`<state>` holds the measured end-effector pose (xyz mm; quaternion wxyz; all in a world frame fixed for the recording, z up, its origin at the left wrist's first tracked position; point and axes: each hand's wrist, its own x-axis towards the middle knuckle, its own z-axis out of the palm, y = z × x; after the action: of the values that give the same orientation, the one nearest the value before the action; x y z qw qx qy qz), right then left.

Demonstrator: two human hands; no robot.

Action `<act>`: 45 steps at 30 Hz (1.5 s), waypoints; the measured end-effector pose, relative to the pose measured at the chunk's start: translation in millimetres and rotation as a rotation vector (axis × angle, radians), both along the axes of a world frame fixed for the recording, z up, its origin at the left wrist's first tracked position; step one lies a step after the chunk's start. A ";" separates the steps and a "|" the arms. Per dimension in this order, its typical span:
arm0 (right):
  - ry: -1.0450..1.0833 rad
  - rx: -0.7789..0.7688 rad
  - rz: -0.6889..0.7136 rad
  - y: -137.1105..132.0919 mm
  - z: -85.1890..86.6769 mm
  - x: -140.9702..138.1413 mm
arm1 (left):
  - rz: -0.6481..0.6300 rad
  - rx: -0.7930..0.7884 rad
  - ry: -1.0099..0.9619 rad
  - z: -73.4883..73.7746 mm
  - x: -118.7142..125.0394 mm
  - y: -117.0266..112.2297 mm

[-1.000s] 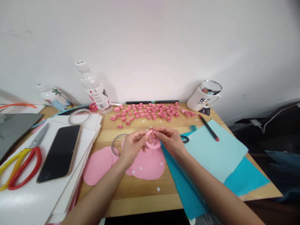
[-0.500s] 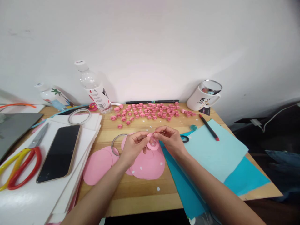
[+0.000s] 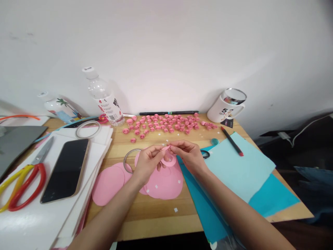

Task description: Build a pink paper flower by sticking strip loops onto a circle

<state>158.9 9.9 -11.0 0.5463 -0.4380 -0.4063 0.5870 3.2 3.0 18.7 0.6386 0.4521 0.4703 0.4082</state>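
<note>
Between my two hands is a curled pink paper strip (image 3: 169, 161), bent into a loop. My left hand (image 3: 149, 161) pinches one side of it with thumb and forefinger. The fingertips of my right hand (image 3: 188, 152) are closed on its upper end, close to the left fingertips. Below the hands lie pink paper circles (image 3: 165, 184), with small white squares scattered on them. Farther back, several small rolled pink paper flowers (image 3: 166, 123) stand in loose rows on the wooden table (image 3: 145, 218).
On the left, scissors (image 3: 26, 180) and a phone (image 3: 66, 170) rest on white paper (image 3: 28, 227). A bottle (image 3: 104, 97) and a mug (image 3: 226, 106) stand by the wall. Blue paper sheets (image 3: 241, 166) carry a black pencil (image 3: 232, 141). A tape ring (image 3: 128, 161) lies by my left hand.
The pink strip has shifted slightly left and its loop has turned a little between my fingertips. My hands stay nearly in place. Everything else on the table is unmoved.
</note>
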 end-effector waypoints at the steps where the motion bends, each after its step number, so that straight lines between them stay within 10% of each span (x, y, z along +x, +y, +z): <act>1: 0.004 -0.002 0.001 -0.1 0.2 -0.1 | -0.001 0.002 -0.006 -0.1 0.0 0.0; 45: -0.024 0.029 0.008 -0.4 -1.5 -1.9 | 0.001 0.034 -0.091 -5.3 -0.7 0.9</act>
<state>157.0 9.5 -12.5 0.5452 -0.4356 -0.4231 0.5779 2.5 4.0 13.4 0.6515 0.4435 0.4339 0.4366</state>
